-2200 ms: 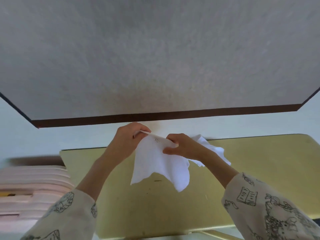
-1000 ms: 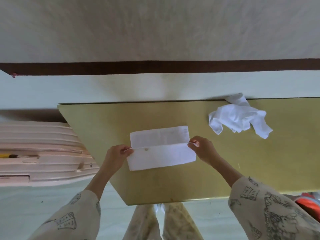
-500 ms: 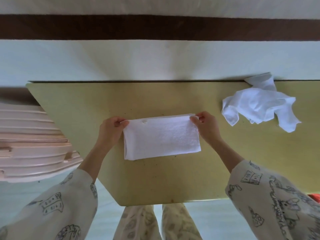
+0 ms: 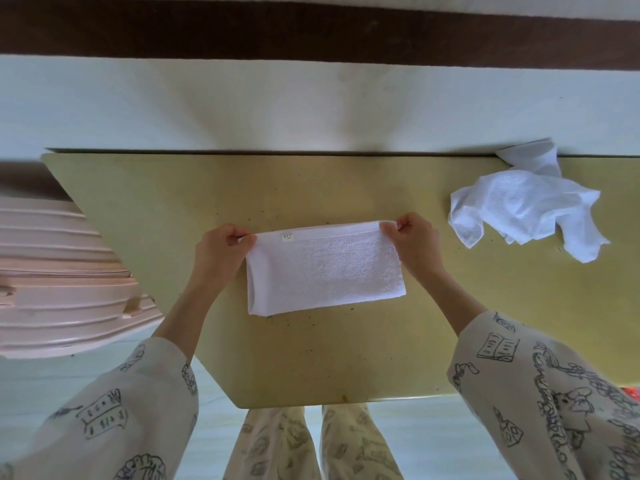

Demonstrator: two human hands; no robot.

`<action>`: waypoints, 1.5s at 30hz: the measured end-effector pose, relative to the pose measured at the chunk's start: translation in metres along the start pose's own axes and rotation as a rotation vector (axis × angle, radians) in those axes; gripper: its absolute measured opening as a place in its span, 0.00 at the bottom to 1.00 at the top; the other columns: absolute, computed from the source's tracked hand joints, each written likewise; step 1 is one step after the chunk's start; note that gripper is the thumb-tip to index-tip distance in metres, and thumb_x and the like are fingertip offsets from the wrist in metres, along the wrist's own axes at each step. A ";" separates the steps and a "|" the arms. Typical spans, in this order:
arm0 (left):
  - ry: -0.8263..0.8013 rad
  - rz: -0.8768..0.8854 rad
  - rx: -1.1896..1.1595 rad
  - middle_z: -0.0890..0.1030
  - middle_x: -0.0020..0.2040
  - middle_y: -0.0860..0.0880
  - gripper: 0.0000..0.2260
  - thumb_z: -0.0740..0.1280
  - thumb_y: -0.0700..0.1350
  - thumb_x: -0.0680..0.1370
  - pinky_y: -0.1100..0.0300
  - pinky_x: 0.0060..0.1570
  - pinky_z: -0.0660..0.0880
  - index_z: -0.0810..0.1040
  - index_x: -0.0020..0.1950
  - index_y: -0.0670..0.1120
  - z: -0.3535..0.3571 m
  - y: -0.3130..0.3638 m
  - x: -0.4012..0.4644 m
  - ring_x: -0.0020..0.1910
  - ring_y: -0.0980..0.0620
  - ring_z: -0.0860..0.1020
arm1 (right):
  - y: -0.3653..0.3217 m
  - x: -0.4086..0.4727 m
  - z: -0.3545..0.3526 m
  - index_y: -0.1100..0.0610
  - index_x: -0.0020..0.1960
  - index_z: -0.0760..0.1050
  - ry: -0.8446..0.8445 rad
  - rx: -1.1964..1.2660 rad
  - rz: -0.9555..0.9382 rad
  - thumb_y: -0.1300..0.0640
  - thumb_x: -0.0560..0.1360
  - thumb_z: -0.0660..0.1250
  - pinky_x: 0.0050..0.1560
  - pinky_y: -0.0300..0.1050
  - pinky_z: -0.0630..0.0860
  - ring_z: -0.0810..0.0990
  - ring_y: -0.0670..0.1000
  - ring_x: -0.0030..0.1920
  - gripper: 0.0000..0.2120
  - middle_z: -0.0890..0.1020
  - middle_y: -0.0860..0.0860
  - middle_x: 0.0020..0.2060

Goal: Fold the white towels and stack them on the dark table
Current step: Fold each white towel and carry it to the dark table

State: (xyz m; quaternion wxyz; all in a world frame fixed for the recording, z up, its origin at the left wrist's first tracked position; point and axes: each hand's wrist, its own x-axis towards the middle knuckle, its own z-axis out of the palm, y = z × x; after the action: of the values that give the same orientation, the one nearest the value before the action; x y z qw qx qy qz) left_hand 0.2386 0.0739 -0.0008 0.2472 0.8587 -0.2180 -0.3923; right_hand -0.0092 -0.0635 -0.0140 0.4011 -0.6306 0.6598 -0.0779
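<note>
A white towel, folded in half into a wide rectangle, lies flat in the middle of the olive-yellow table. A small label shows near its far left corner. My left hand pinches the far left corner of the towel. My right hand pinches the far right corner. A second white towel lies crumpled at the far right of the table, with one end over the back edge.
A pink ribbed suitcase lies on the pale floor left of the table. A dark brown skirting strip runs along the wall behind. My legs show below the table's near edge. Something red-orange peeks in at the right edge.
The towel was held up unfolded, then laid on the table and folded in half with its top layer brought to the far edge. My hands still pinch its far corners.
</note>
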 end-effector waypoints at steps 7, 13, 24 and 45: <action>0.021 0.012 0.030 0.79 0.41 0.47 0.03 0.66 0.44 0.75 0.59 0.41 0.70 0.76 0.45 0.45 0.000 0.001 0.000 0.44 0.46 0.79 | -0.001 -0.003 0.001 0.59 0.42 0.71 0.014 -0.003 -0.003 0.54 0.75 0.65 0.29 0.37 0.64 0.68 0.46 0.29 0.08 0.72 0.47 0.29; 0.053 0.036 0.054 0.77 0.40 0.47 0.04 0.64 0.45 0.77 0.61 0.39 0.67 0.75 0.46 0.45 0.002 -0.001 -0.003 0.44 0.46 0.76 | 0.001 -0.002 0.006 0.59 0.45 0.72 0.049 -0.039 0.022 0.50 0.76 0.62 0.38 0.46 0.70 0.73 0.51 0.36 0.11 0.74 0.46 0.32; 0.088 0.068 0.061 0.76 0.40 0.47 0.06 0.62 0.46 0.78 0.61 0.33 0.65 0.74 0.48 0.44 0.006 -0.003 -0.004 0.40 0.49 0.73 | -0.003 -0.004 0.009 0.58 0.47 0.71 0.088 -0.163 -0.002 0.49 0.77 0.59 0.41 0.52 0.73 0.77 0.58 0.40 0.11 0.80 0.55 0.38; 0.126 0.700 0.718 0.65 0.72 0.43 0.20 0.52 0.47 0.79 0.42 0.70 0.55 0.63 0.71 0.45 0.092 -0.008 -0.051 0.72 0.42 0.60 | 0.016 -0.059 0.064 0.60 0.69 0.66 0.090 -0.559 -0.714 0.52 0.79 0.53 0.70 0.60 0.60 0.64 0.62 0.71 0.21 0.68 0.62 0.69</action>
State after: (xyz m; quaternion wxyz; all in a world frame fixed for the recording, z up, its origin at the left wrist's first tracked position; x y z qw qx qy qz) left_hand 0.1377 0.0863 -0.0288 0.0656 0.7870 -0.5987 -0.1337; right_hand 0.0116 0.0183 -0.0415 0.1343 -0.8988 0.4134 -0.0574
